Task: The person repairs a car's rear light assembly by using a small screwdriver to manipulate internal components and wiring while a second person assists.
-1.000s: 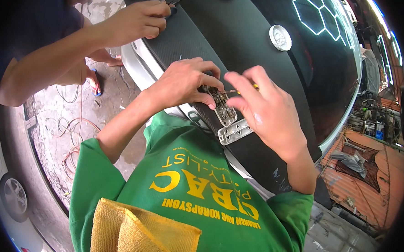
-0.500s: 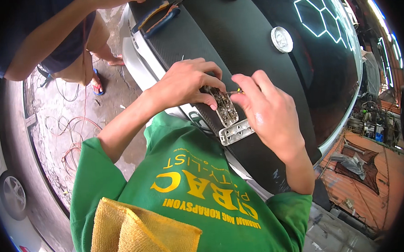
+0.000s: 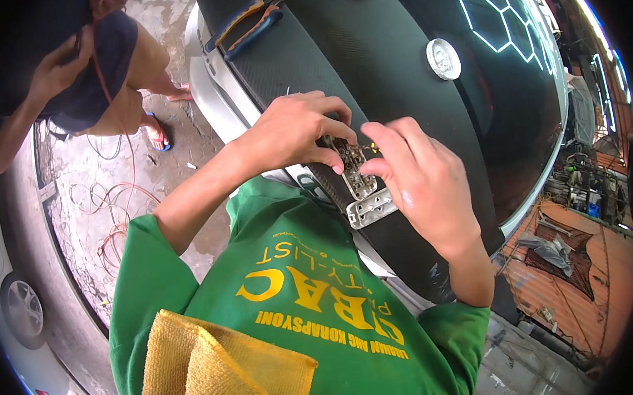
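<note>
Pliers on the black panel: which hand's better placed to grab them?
Probably your left hand: nearer the pliers, though holding the metal part; your right hand is farther, pinching something yellow.

Studded block [image 3: 361, 180]: metal, rough-looking. Small plate [image 3: 371, 209]: smoother silvery metal. Black panel [image 3: 292, 77]: matt, woven-look. Car window [image 3: 516, 115]: glossy glass. Towel [image 3: 211, 367]: nubby, matt terry cloth.

Green shirt [image 3: 223, 267], near: yellow lettering [image 3: 308, 289], upside down in view. Nearest line small and bold, next huge and bold, then thin-stroked, farthest line tiny, too small to read. Round white disc [image 3: 443, 59], far right on dark car panel [image 3: 385, 72]: raised marking, illegible.
</note>
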Demonstrator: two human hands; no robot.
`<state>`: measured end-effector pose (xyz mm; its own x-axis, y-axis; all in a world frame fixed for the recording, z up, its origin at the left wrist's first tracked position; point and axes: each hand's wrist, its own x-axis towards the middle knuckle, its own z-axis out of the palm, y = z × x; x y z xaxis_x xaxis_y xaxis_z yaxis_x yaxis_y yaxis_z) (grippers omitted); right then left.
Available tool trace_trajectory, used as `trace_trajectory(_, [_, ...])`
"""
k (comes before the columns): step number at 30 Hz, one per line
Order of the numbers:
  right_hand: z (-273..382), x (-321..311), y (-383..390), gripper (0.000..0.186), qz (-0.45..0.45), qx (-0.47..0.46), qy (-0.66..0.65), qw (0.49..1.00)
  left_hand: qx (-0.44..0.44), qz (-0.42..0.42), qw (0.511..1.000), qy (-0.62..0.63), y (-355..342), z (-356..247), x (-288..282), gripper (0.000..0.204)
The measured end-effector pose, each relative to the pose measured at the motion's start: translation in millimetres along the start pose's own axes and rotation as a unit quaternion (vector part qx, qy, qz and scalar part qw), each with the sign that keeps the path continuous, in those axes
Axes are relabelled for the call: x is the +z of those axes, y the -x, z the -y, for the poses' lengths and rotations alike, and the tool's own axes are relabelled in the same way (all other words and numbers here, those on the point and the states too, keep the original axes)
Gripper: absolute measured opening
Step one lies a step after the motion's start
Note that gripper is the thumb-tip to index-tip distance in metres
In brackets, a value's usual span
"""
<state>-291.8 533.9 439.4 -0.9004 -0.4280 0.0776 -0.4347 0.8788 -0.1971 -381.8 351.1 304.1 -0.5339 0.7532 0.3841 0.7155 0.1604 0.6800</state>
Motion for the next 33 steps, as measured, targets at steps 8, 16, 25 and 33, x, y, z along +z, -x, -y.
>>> trace_trajectory(8, [-18.4,-13.6,-3.0,0.034,0.048,-0.124,0.001,0.991,-0.010,0.003,1.000,0.002,0.2,-4.0,-3.2,0.033])
trace_trajectory(16, [-9.2,-5.6,-2.0,0.037,0.063,-0.010,0.003,0.998,-0.011,0.003,1.000,0.000,-1.9,-1.8,-5.2,0.035])
trace_trajectory(25, [-15.1,-6.3,1.6,0.028,0.012,-0.054,-0.078,0.995,-0.024,0.034,0.999,0.001,-3.6,-10.0,-10.8,0.040])
trace_trajectory(33, [-21.5,-8.3,7.3,0.026,0.006,-0.074,-0.061,0.995,-0.041,0.063,0.997,-0.001,-6.4,-12.7,-14.8,0.040])
